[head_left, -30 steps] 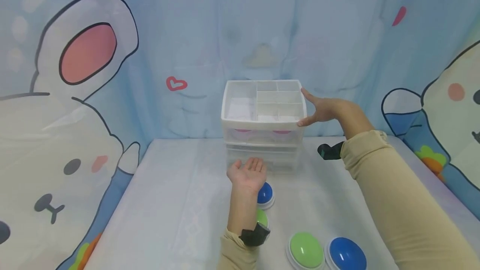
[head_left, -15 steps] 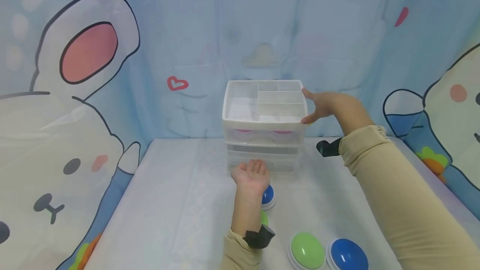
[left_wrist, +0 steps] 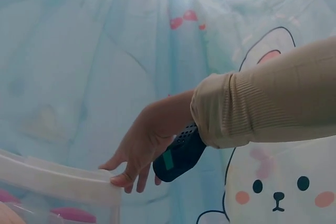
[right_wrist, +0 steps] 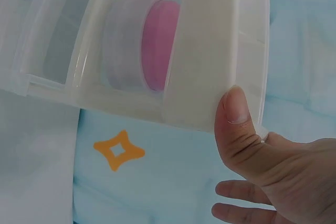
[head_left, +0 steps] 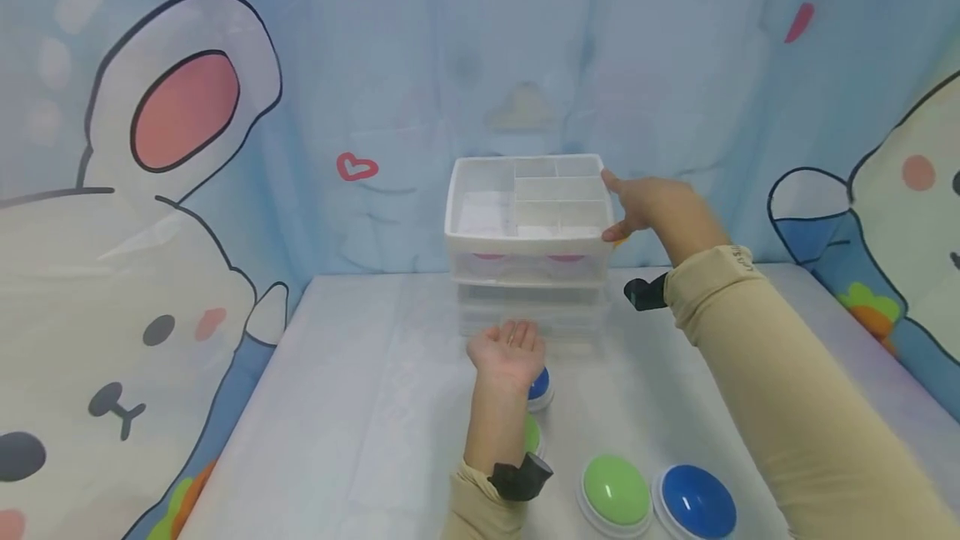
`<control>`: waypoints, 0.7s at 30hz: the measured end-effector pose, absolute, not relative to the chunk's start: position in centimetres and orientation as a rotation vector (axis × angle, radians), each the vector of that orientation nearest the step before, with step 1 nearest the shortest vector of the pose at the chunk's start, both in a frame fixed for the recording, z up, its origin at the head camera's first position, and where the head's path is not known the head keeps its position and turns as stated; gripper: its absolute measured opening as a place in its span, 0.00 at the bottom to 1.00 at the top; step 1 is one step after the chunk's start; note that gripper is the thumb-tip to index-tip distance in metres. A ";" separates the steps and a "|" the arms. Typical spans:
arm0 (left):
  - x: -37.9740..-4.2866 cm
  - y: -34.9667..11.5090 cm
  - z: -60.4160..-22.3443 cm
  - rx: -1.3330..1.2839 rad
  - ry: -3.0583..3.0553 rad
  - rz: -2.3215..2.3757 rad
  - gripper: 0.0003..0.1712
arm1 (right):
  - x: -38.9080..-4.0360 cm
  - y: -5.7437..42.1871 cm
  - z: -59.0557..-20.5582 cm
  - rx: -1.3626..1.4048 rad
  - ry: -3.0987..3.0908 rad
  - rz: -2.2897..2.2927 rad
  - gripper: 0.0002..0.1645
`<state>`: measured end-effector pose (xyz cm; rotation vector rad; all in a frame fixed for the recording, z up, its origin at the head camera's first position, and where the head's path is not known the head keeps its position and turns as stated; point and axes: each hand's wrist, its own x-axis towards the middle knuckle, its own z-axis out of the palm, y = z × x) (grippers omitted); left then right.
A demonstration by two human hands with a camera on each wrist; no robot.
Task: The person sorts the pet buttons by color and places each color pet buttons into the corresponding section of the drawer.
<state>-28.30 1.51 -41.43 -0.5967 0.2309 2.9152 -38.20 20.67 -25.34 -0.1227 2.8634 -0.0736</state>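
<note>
Right sleeve (head_left: 802, 415) nearer drawers (head_left: 528, 267), domes (head_left: 617, 488) in front

1. white, boxy, translucent-plastic drawer unit (head_left: 528, 247): upright, in front of the light blue fabric curtain (head_left: 375, 65).
2. its top tray (head_left: 480, 215) is divided; pink rounded shapes (head_left: 564, 257) show below.
3. right hand (head_left: 660, 205) touches its right edge; left hand (head_left: 510, 357), palm up, nearest its lower front.

The drawer unit (head_left: 527, 245) is white and translucent, the white-rimmed domes (head_left: 617, 488) green or blue, the sleeves (head_left: 795, 390) beige, and the pale-blue curtain (head_left: 375, 48) patterned with white rabbits (head_left: 67, 290).
</note>
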 end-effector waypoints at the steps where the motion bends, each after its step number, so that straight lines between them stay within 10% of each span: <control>1: -28.2 1.4 -41.5 -0.601 0.235 2.911 0.34 | -38.3 20.5 -25.4 -0.120 2.865 -0.065 0.67; 21: -26.6 0.0 -40.8 -0.725 0.427 2.866 0.32 | -38.4 18.9 -24.7 -0.110 2.867 -0.087 0.66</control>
